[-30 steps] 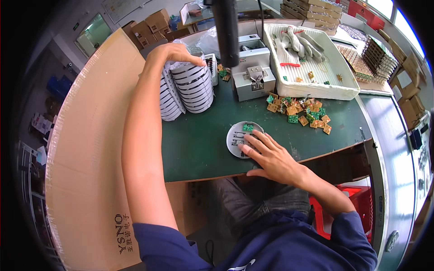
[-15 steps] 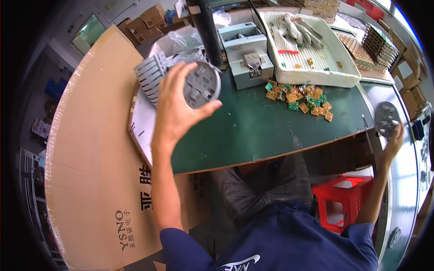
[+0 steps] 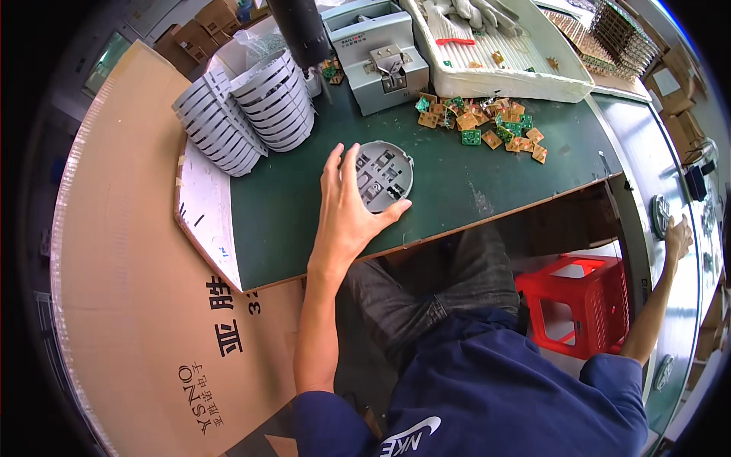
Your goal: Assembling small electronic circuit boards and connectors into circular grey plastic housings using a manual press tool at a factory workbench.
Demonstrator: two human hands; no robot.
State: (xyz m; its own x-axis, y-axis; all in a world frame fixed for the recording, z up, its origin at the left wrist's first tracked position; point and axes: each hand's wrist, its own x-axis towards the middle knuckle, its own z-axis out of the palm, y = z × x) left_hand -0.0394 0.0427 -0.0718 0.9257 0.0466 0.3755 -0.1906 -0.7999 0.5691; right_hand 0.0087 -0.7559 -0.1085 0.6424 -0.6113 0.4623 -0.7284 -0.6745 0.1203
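My left hand (image 3: pixel 346 213) has its fingers and thumb curved around the rim of a round grey plastic housing (image 3: pixel 384 175), low over the green table. Its inside, with small compartments and metal parts, faces up. To the right, my right hand (image 3: pixel 678 238) is beside another round grey housing (image 3: pixel 661 216) that lies on the conveyor. Its fingers look apart at that housing's edge, without closing round it. Two leaning stacks of grey housings (image 3: pixel 276 103) stand at the table's left.
Small green and tan circuit boards (image 3: pixel 487 126) lie loose before a white foam tray (image 3: pixel 518 80) with gloves. A grey metal machine (image 3: pixel 381 61) stands beside a black post (image 3: pixel 301 30). Cardboard (image 3: pixel 129 251) borders the left; a red stool (image 3: pixel 579 305) is below right.
My left hand has brought its housing from beside the stacks toward the table's front middle. My right hand has lowered the other housing onto the conveyor. The view has shifted.
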